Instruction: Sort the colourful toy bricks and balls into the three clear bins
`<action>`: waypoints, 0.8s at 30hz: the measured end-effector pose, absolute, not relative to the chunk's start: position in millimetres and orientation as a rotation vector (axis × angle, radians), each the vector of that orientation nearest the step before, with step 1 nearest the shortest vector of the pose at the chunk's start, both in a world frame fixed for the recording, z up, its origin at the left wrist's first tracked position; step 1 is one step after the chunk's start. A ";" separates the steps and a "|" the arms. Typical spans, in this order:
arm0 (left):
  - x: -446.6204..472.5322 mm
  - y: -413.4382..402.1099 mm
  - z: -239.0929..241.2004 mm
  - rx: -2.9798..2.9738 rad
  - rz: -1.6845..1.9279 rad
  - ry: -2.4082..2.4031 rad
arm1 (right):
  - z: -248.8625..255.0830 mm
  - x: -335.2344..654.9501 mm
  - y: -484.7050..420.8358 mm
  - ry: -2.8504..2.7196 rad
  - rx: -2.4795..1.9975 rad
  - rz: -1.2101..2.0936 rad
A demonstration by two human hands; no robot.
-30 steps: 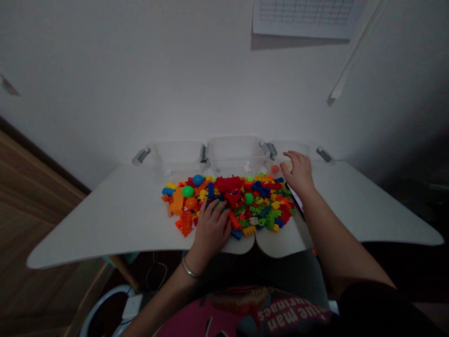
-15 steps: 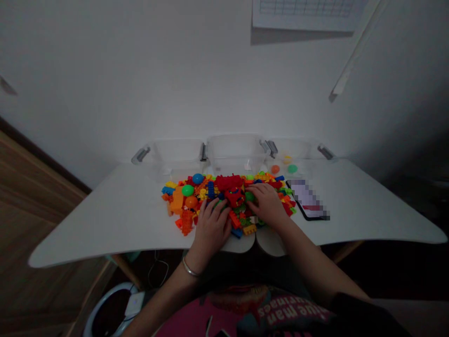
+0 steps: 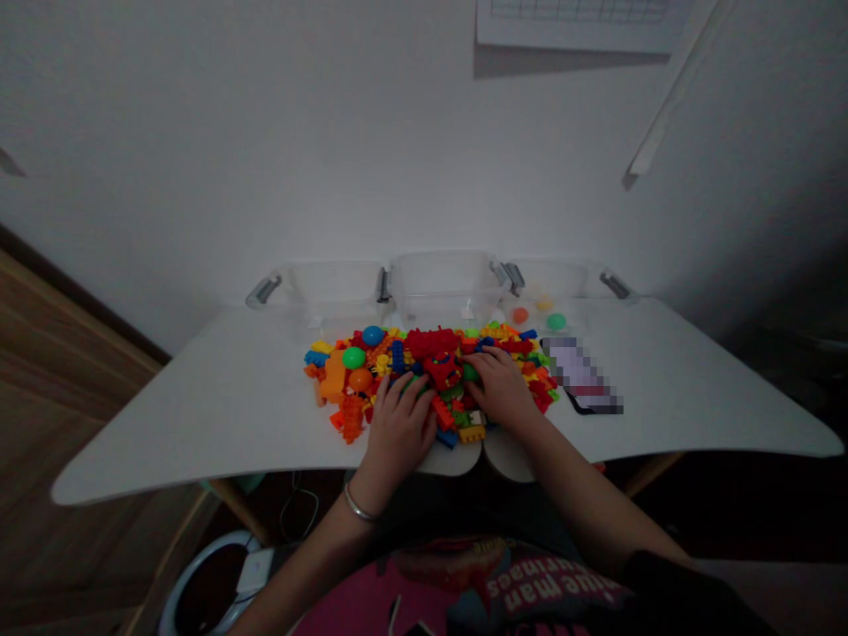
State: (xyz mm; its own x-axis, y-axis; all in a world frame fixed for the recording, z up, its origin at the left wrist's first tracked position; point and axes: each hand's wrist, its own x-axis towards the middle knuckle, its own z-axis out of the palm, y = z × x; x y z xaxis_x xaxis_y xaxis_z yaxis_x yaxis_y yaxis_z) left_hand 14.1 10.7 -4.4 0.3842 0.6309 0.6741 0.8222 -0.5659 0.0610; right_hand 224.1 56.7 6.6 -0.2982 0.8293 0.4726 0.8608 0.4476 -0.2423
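A heap of mixed plastic building bricks (image 3: 352, 419) with several toy balls among them lies on the white table. My left hand (image 3: 402, 420) rests on the near side of the heap, fingers spread, their tips over a green ball (image 3: 416, 385) that is mostly hidden. Across from it, my right hand (image 3: 502, 386) curls thumb and fingers round another green ball (image 3: 471, 372). Between the hands sits a red openwork piece (image 3: 443, 372). To the left in the heap are a blue ball (image 3: 372, 336), a bright green ball (image 3: 353, 358) and an orange ball (image 3: 360, 380).
Clear plastic bins (image 3: 447, 309) stand in a row against the wall. The right one shows an orange ball (image 3: 520, 314), a yellow ball (image 3: 544, 303) and a green ball (image 3: 556, 321). A phone (image 3: 583, 375) lies right of the heap on the table (image 3: 218, 397).
Both hands stay almost where they were on the heap. The balls in the right bin have shifted slightly.
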 end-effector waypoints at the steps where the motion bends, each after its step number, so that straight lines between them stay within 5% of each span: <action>1: 14.2 10.8 -4.5 -2.364 -0.964 -1.277 | 5.8 224.9 57.2 -2.156 -1.401 -0.076; 24: 12.6 11.4 -5.0 -2.364 -0.966 -1.282 | 56.3 326.7 132.0 -1.421 -1.283 -0.311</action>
State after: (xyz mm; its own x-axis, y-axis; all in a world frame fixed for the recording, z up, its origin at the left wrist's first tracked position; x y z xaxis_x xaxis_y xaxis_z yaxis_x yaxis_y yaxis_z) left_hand 12.6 11.4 -5.0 0.3815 0.6325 0.6741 0.8224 -0.5653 0.0650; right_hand 326.7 132.0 56.3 0.2351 0.5098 0.8275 0.8087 0.3698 -0.4575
